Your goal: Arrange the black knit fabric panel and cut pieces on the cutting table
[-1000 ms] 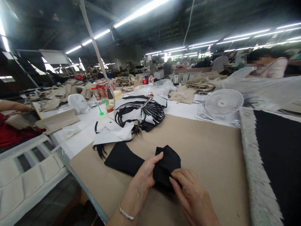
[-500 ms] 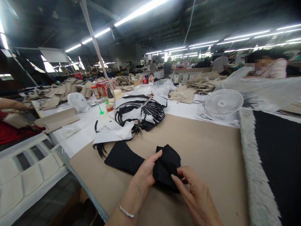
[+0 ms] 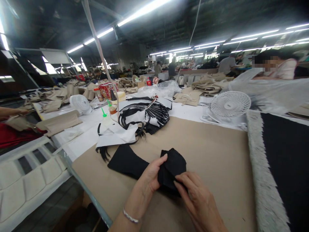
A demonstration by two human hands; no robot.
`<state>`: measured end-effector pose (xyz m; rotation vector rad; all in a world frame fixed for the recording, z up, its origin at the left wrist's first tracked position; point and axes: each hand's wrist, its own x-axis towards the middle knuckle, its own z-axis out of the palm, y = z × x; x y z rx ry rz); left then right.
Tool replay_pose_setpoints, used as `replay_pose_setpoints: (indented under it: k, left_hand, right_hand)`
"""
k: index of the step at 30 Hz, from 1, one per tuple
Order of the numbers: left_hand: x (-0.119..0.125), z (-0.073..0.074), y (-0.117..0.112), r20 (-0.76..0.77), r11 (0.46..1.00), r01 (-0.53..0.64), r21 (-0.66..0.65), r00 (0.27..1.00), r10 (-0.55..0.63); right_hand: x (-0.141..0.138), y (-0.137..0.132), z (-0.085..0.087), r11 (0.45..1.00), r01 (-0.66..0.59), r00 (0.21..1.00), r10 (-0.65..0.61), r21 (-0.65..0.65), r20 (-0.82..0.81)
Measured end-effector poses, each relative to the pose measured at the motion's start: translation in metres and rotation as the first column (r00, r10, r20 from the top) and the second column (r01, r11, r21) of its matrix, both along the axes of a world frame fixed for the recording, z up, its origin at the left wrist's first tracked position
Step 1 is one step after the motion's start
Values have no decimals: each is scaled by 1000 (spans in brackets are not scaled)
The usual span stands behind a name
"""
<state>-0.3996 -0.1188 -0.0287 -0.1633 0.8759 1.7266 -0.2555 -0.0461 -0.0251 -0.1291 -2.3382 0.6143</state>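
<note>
A folded piece of black fabric (image 3: 172, 164) is held up over the brown sheet (image 3: 217, 161) on the table. My left hand (image 3: 153, 175) grips its left side, thumb on top, with the other fingers hidden beneath. At its lower right edge, my right hand (image 3: 193, 190) pinches the cloth between thumb and fingers. Another flat black fabric piece (image 3: 126, 162) lies just left of my left hand, partly covered by it. Beyond it rests a bundle of black strips and pieces (image 3: 156, 112) with white paper (image 3: 118, 135) among them.
White fans stand at right (image 3: 230, 104) and left (image 3: 79, 103). A green-tipped bottle (image 3: 105, 117) sits near the bundle. A stack with black top (image 3: 282, 154) borders the right side. Another person's arm (image 3: 12, 112) shows at far left; a person (image 3: 285, 69) is at back right.
My right hand has shifted slightly left along the black fabric, its fingers closing nearer the thumb on the edge. My left hand keeps its hold almost unmoved. The other person's arm at left has lowered.
</note>
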Motion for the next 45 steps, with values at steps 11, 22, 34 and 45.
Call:
replay_pose_setpoints:
  k: [11, 22, 34, 45]
  left_hand:
    - [1, -2, 0, -36, 1000, 17, 14, 999, -16]
    - [2, 4, 0, -34, 1000, 7, 8, 999, -7]
    - [4, 6, 1, -31, 1000, -3, 17, 1000, 3]
    - [3, 3, 1, -43, 1000, 2, 31, 999, -1]
  right_hand:
    - [-8, 1, -8, 992, 82, 996, -84, 100, 14]
    - [-6, 3, -13, 993, 92, 988, -101, 75, 120]
    - [-6, 5, -17, 993, 100, 988, -106, 56, 112]
    - [-6, 5, -18, 996, 64, 989, -71, 55, 132]
